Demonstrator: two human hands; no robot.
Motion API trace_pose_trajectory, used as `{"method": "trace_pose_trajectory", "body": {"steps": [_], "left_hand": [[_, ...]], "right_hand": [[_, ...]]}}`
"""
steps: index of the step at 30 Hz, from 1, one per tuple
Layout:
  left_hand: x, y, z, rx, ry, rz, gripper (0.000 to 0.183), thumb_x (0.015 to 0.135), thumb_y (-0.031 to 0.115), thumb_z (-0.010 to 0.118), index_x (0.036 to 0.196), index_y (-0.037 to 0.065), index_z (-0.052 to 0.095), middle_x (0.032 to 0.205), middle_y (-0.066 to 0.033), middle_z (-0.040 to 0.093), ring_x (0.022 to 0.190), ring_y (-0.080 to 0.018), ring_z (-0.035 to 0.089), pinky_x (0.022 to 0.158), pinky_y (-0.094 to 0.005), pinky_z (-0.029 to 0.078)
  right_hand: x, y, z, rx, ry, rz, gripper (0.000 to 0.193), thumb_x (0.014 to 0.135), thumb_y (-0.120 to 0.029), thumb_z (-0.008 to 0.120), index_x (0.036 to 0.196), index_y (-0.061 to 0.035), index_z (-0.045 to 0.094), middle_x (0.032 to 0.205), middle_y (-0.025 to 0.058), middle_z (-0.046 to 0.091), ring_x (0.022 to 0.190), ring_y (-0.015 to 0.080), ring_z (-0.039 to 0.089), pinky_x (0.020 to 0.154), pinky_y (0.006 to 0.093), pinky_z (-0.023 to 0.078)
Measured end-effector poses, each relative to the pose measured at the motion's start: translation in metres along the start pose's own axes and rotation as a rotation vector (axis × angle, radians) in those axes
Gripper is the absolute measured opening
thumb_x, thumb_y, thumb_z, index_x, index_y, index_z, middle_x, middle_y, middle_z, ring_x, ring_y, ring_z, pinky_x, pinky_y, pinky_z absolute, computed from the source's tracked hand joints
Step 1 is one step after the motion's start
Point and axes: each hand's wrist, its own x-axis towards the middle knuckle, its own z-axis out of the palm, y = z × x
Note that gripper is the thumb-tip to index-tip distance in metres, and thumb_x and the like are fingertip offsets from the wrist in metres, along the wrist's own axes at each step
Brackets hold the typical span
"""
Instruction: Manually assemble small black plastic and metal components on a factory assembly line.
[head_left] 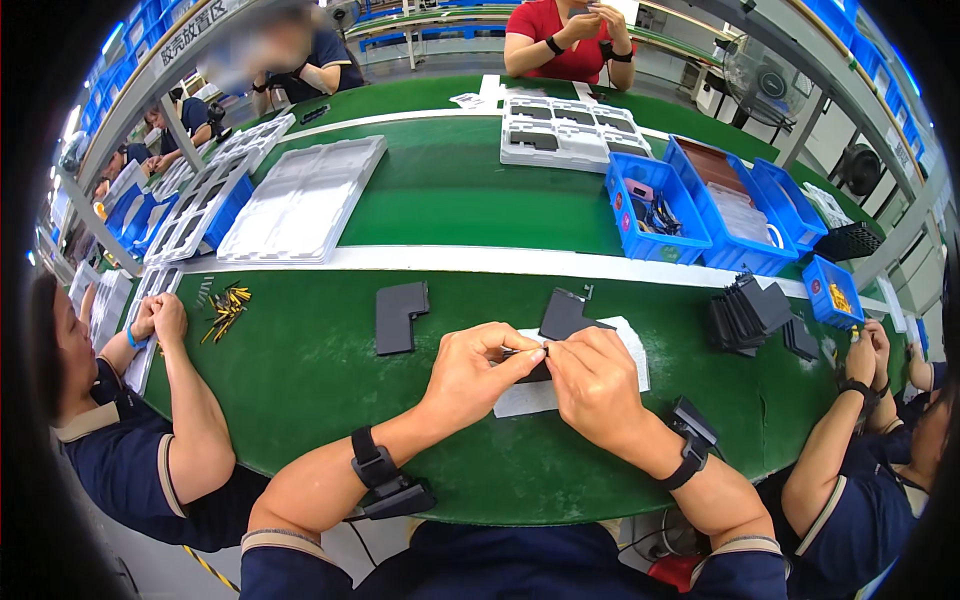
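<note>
My left hand (pixel 468 372) and my right hand (pixel 598 385) meet fingertip to fingertip in front of me. Both are closed in a pinch over a small dark piece whose kind is mostly hidden by the fingers. Beneath them a white sheet (pixel 522 402) lies on the green table. Just beyond my right hand, a dark grey L-shaped plastic part (pixel 566 313) rests partly on that sheet. To the left, apart from both hands, lies a similar L-shaped part (pixel 396 322).
Dark grey parts (pixel 745 315) are stacked at right, near blue bins (pixel 660 244). Several yellow-and-black small pieces (pixel 228 312) lie at left. White trays (pixel 300 200) stand farther back. Co-workers' arms (pixel 190 400) flank me on both sides.
</note>
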Motion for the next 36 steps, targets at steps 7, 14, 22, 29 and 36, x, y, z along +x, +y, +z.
{"method": "trace_pose_trajectory", "body": {"steps": [7, 14, 22, 29, 36], "left_hand": [[0.004, -0.004, 0.000, 0.034, -0.002, -0.098, 0.015, 0.085, 0.007, 0.065, 0.098, 0.000, 0.062, 0.089, -0.0030, 0.063, 0.079, -0.0056, 0.056, 0.070, -0.0221, 0.048], [0.004, -0.010, 0.001, -0.137, -0.064, -0.126, 0.018, 0.087, 0.003, 0.060, 0.104, 0.000, 0.055, 0.098, -0.0035, 0.061, 0.089, -0.0080, 0.058, 0.080, -0.0242, 0.048], [0.002, -0.013, -0.003, -0.181, -0.033, -0.074, 0.016, 0.087, 0.004, 0.060, 0.102, 0.000, 0.055, 0.094, -0.0042, 0.061, 0.087, -0.0082, 0.057, 0.078, -0.0236, 0.047], [0.003, -0.003, 0.001, -0.134, -0.067, -0.137, 0.015, 0.086, 0.004, 0.061, 0.101, 0.001, 0.055, 0.092, -0.0034, 0.061, 0.084, -0.0065, 0.057, 0.076, -0.0221, 0.046], [0.004, -0.012, -0.002, -0.205, -0.101, -0.120, 0.017, 0.086, 0.004, 0.063, 0.100, 0.002, 0.055, 0.094, -0.0024, 0.062, 0.084, -0.0065, 0.057, 0.076, -0.0220, 0.047]], "right_hand": [[0.003, 0.006, -0.006, 0.484, -0.095, 0.530, 0.011, 0.078, -0.005, 0.064, 0.088, 0.0011, 0.063, 0.078, 0.0137, 0.063, 0.073, 0.0287, 0.060, 0.067, 0.0371, 0.047], [0.001, 0.005, -0.003, 0.397, -0.076, 0.531, 0.014, 0.074, -0.010, 0.071, 0.082, 0.0001, 0.064, 0.076, 0.0108, 0.064, 0.066, 0.0213, 0.060, 0.058, 0.0308, 0.047], [-0.003, 0.010, 0.005, 0.416, -0.026, 0.489, 0.012, 0.075, -0.010, 0.071, 0.079, -0.0006, 0.066, 0.072, 0.0087, 0.064, 0.066, 0.0185, 0.059, 0.058, 0.0293, 0.044], [-0.005, 0.011, 0.003, 0.324, -0.011, 0.320, 0.005, 0.076, -0.002, 0.066, 0.078, -0.0004, 0.062, 0.073, 0.0104, 0.061, 0.072, 0.0261, 0.057, 0.062, 0.0357, 0.045], [-0.006, 0.012, 0.007, 0.394, -0.076, 0.316, 0.005, 0.077, -0.003, 0.065, 0.080, -0.0007, 0.061, 0.073, 0.0105, 0.059, 0.070, 0.0260, 0.056, 0.060, 0.0355, 0.044]]}}
